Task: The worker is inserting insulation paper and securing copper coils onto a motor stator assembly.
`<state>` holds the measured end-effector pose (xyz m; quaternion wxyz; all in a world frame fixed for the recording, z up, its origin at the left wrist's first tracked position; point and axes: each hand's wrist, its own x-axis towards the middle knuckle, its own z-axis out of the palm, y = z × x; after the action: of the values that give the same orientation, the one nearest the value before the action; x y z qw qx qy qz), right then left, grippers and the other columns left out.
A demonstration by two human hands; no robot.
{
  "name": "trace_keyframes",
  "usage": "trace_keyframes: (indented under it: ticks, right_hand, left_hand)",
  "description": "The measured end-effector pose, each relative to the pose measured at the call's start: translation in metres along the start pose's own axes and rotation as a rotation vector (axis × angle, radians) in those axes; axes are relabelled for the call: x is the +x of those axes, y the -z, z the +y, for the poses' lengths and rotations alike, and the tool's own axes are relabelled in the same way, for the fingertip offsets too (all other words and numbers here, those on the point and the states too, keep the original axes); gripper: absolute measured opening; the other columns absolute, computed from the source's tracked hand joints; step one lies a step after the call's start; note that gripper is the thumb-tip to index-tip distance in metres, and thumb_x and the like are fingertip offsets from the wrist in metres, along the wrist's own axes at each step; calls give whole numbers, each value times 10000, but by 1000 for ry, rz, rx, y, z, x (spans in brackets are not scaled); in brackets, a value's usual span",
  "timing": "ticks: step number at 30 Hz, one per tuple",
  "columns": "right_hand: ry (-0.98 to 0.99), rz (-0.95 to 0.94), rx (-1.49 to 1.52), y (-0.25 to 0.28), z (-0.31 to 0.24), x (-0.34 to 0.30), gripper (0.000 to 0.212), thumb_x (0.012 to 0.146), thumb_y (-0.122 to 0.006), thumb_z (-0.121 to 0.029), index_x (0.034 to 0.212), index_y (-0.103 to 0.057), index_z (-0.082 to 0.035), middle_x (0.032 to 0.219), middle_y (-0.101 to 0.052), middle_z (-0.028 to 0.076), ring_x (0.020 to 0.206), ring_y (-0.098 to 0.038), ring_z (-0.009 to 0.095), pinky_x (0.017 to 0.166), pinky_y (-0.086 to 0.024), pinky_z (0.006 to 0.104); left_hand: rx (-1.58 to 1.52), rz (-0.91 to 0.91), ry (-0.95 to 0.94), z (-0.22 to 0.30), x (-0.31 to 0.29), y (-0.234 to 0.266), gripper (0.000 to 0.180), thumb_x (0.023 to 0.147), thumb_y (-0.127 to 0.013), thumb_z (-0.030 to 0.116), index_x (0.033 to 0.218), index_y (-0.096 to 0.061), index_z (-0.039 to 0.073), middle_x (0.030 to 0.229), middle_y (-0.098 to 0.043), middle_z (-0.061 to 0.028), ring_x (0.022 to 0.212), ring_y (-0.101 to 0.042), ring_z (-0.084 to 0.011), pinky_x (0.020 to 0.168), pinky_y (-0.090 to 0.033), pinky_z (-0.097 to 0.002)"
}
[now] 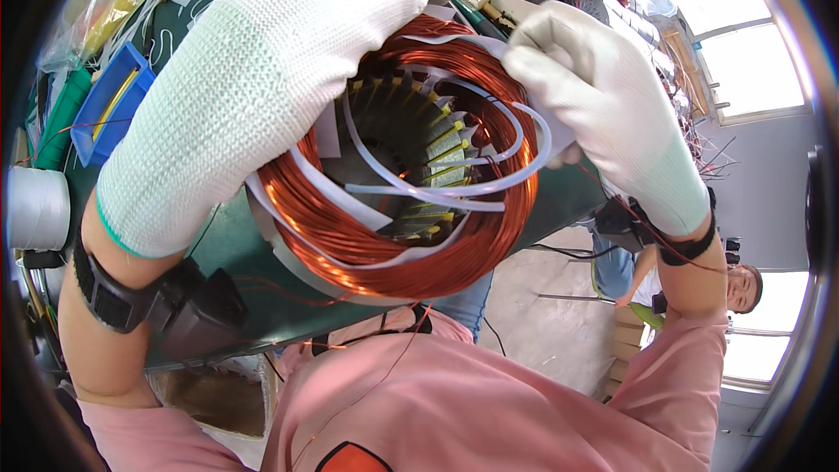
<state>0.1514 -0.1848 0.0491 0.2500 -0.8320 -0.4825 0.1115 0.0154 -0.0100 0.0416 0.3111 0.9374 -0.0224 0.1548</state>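
A motor stator [448,157] stands in front of me, ringed by thick bundles of copper wire [376,275]. Yellow-edged slot liners line its bore. Several clear-white sleeving tubes [437,192] loop across the opening, and white insulation paper [336,188] shows between the coils. My left hand [297,44], in a white knit glove, reaches over the coil's far left side with fingers bent; what they hold, if anything, is hidden. At the far right of the coil, my gloved right hand [594,92] is closed, its curled fingers at a strip of white insulation paper [559,127].
The stator rests on a green table [227,240]. A blue bin [114,105], a green bin [63,118] and a white thread spool [38,208] sit at the left. Tools and wires crowd the far side. Another person [743,288] is at the right.
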Motion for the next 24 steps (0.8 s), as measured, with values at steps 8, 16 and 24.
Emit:
trace_keyframes:
  ticks: [8, 16, 24]
  right_hand:
    - [-74, -49, 148, -5, -8, 2, 139, 1042, -558, -171, 993, -576, -42, 728, -564, -10, 602, -539, 34, 507, -429, 220]
    - [208, -204, -19, 24, -23, 12, 167, 1021, -587, -181, 982, -521, -32, 768, -639, 203, 724, -659, 390, 644, -495, 428]
    - [300, -4, -146, 12, -14, 8, 213, 1022, -624, -223, 1009, -561, -19, 768, -658, 144, 700, -675, 277, 667, -515, 380]
  left_hand:
    - [-649, 86, 230, -40, -1, -23, 408, 1057, -559, 298, 1283, -638, -32, 1176, -693, -99, 1081, -658, -125, 988, -520, -276]
    - [-687, 73, 231, -37, 7, -23, 367, 1049, -561, 238, 1303, -629, -18, 1186, -696, -88, 1069, -673, -123, 965, -531, -260]
    - [-733, 87, 235, -43, -1, -22, 360, 1046, -592, 241, 1288, -633, -21, 1196, -696, -97, 1098, -672, -131, 995, -528, -264]
